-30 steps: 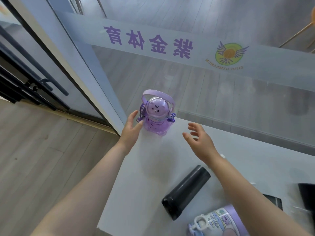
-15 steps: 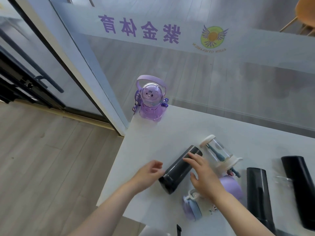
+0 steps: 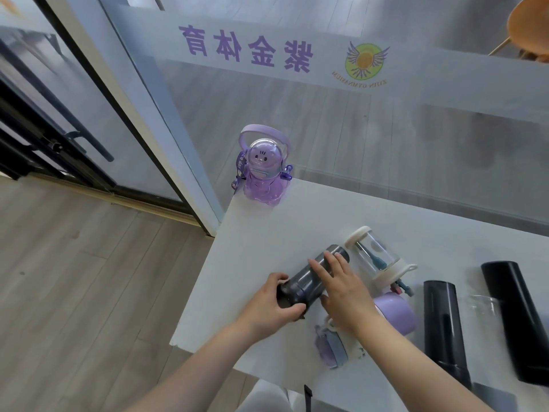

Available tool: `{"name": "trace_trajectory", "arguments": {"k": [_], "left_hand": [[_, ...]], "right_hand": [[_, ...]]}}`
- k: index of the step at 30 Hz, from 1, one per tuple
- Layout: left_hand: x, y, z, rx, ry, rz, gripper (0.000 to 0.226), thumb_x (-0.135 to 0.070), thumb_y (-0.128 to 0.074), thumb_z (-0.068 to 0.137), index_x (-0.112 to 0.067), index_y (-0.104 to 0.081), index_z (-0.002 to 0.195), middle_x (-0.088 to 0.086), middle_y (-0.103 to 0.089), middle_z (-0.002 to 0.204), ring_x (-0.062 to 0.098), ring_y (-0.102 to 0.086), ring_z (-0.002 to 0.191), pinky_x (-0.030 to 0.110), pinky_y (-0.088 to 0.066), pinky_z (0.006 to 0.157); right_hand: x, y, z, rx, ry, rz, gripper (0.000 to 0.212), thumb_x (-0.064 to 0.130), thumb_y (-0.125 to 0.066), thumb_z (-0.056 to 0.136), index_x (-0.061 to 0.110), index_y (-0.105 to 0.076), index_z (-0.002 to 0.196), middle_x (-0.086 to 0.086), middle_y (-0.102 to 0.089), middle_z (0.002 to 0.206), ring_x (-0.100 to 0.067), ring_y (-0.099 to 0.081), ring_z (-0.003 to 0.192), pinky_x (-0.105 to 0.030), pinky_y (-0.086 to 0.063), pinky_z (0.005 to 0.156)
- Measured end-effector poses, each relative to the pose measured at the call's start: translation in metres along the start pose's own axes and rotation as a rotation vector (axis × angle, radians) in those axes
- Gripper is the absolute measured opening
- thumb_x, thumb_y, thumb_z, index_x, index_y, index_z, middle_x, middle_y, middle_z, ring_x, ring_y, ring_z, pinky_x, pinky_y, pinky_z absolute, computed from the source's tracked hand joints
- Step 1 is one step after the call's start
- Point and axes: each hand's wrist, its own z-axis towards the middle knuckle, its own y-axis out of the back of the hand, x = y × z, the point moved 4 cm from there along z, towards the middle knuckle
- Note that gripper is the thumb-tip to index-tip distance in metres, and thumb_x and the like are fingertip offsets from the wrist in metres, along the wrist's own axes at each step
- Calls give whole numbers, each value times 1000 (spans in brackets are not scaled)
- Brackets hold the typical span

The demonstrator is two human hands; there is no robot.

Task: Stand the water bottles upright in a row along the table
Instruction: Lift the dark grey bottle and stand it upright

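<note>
Both hands, left (image 3: 269, 301) and right (image 3: 341, 288), grip the lying dark bottle (image 3: 309, 278), clear bottle (image 3: 375, 257) beside.

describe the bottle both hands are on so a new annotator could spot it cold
Start at the white table by the glass wall; the purple bear bottle stands at its far left corner. Nearer the front edge, the left hand and right hand hold a dark grey bottle lying on its side. No other bottle is being touched.
</note>
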Motion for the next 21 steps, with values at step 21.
{"name": "trace_trajectory", "arguments": {"k": [21], "left_hand": [[42,56,55,-35,93,701,85,-58,-58,84,-31,-13,151,1,-4,161,24,-2,147,45,-14,117]], "right_hand": [[-12,21,30,-62,-389,750,44,28,-68,88,25,-47,127,6,-62,105,19,-56,80,3,-36,66]]}}
